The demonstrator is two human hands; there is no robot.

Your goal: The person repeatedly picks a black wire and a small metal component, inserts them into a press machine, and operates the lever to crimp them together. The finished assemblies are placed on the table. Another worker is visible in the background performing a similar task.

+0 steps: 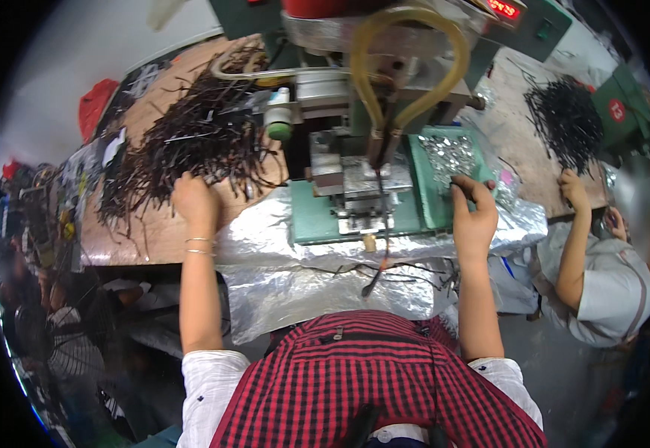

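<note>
My left hand (194, 200) is at the near edge of a large heap of dark, thin wire-like strips (202, 142) on the wooden table. Its fingers are bent and closed; whatever they hold blends into the heap. My right hand (476, 216) is over the near part of a green tray (435, 213) with many small shiny metal pieces (448, 157). Thumb and forefinger come together in a pinch, and anything between them is too small to name. Between my hands stands a bench press machine (370, 179) with a metal die block on a green base.
A yellowish looped tube (459, 56) hangs at the machine's front. Silver foil (265, 224) covers the table's front edge. A thin dark cable (382, 246) dangles before the machine. At right, another person (601, 276) works beside a second dark heap (564, 119).
</note>
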